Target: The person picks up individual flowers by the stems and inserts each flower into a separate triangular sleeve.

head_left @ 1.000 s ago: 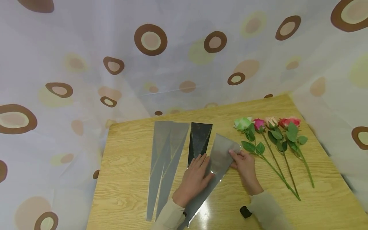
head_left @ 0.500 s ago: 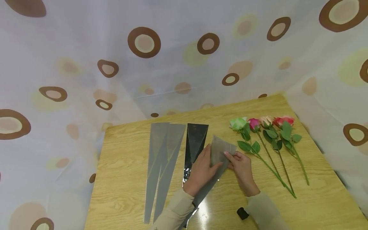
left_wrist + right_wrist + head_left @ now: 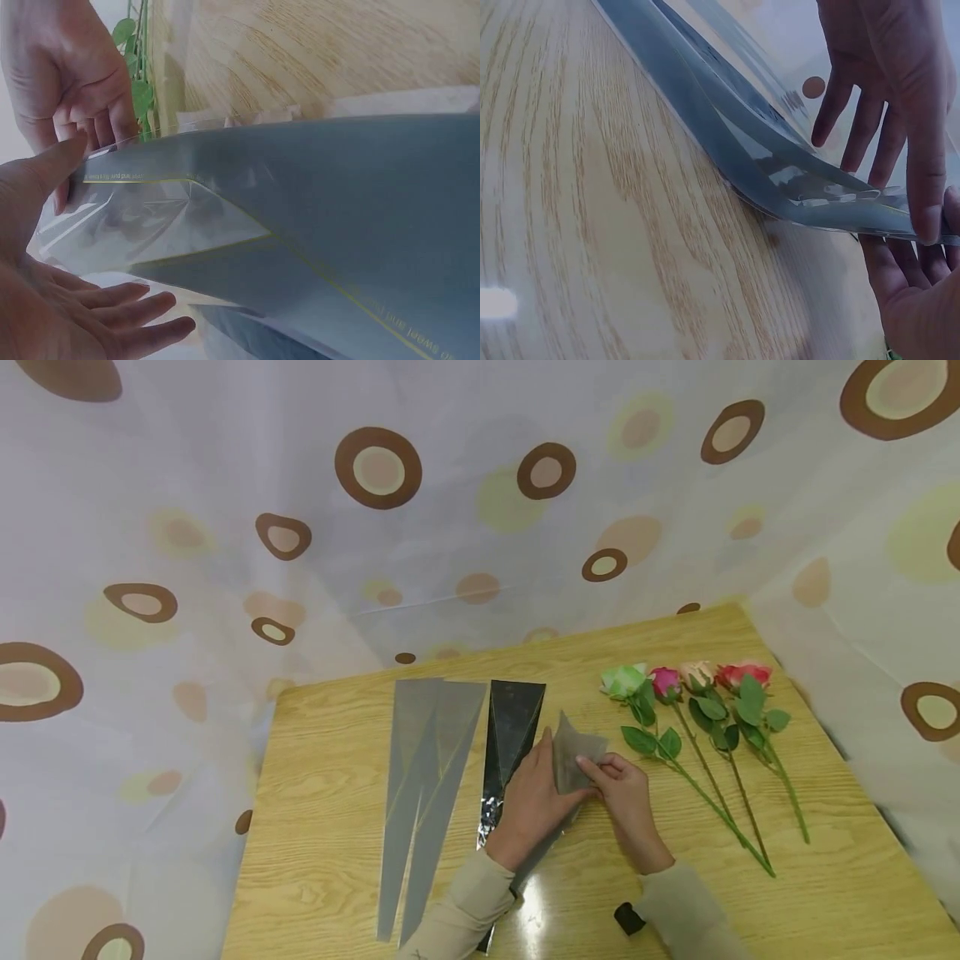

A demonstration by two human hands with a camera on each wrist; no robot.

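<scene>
A grey see-through flower sleeve (image 3: 573, 756) with gold lettered lines is raised at its wide end between both hands. My right hand (image 3: 622, 793) pinches its upper right edge between thumb and fingers. My left hand (image 3: 528, 802) lies along the other side, its fingers straight and spread, the thumb reaching across to the sleeve. In the left wrist view, the sleeve (image 3: 360, 195) bows between the left hand (image 3: 52, 300) and the right hand (image 3: 67, 82). The right wrist view has the sleeve (image 3: 750, 180) curving up off the table, the left thumb close to the right hand's fingers (image 3: 915, 300).
Left of the hands lie a dark flower sleeve (image 3: 513, 718) and two overlapping grey sleeves (image 3: 431, 760). Several artificial roses (image 3: 693, 677) with long green stems lie at the right of the wooden table (image 3: 315, 827). A patterned curtain (image 3: 450, 468) surrounds it.
The sleeve's wide end has come up off the table and bends inward. The left hand has shifted up and right along it, and the right hand has drawn slightly left.
</scene>
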